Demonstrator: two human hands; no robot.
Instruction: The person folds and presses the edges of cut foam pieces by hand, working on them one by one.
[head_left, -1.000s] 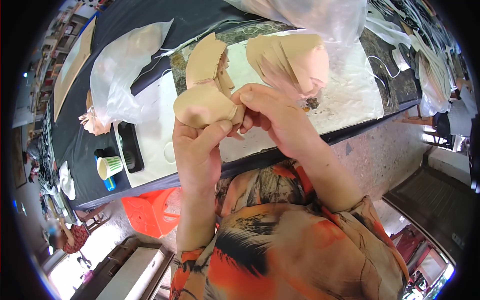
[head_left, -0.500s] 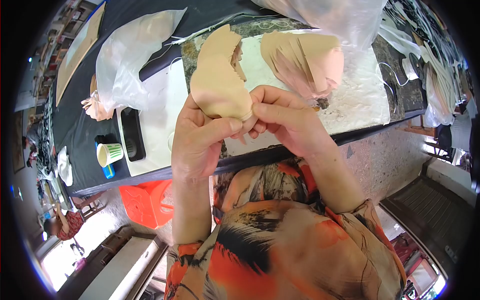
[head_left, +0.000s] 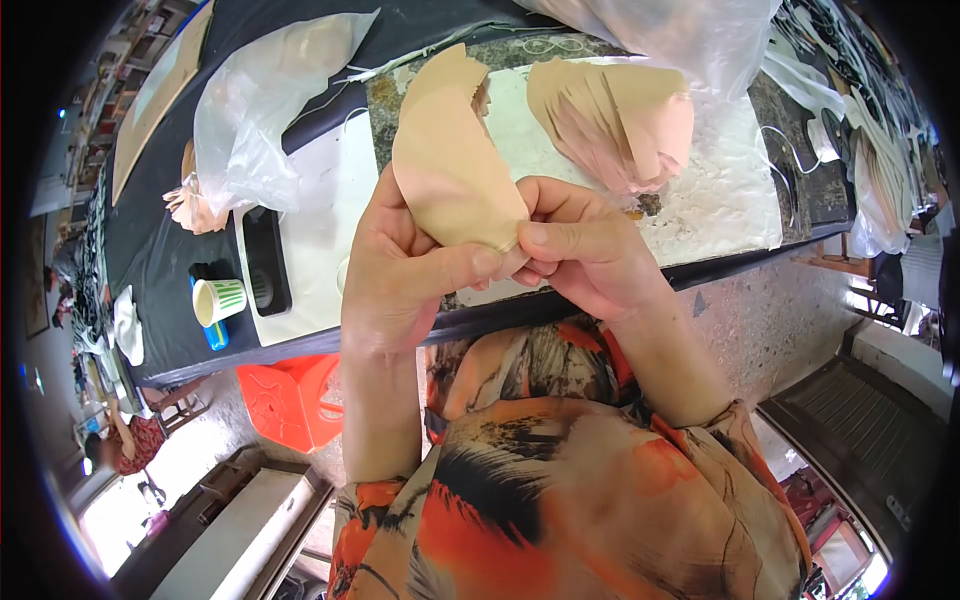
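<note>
- Through the head camera I have both bare hands together over the near edge of the black-covered table [head_left: 165, 290], at a tan piece [head_left: 455, 185].
- My left hand [head_left: 395, 275] is clamped on the tan piece, thumb across its near edge and fingers curled behind it.
- My right hand [head_left: 590, 255] pinches the piece's near right corner between thumb and forefinger; the fingertips of the two hands are close together there.
- The tan piece is raised above the table, its broad, smooth face toward my camera.
- Just beyond it I see a stack of tan pieces [head_left: 445, 75] with a jagged right side; the held piece overlaps it in my view, and I cannot tell whether they touch.
- To the right, a fanned pile [head_left: 620, 120] of similar pieces lies on a white sheet [head_left: 735, 190].
- On the left side I have a clear plastic bag [head_left: 255, 110], with a tan bundle [head_left: 195, 205] beside it.
- Nearer me are a black phone-like object [head_left: 266, 265] and a tilted paper cup [head_left: 219, 301] with green marks, its mouth facing left, over a blue item [head_left: 215, 332].
- Below the table edge I see a red container [head_left: 290, 405].
- Far off at lower left is another person [head_left: 140, 445].
</note>
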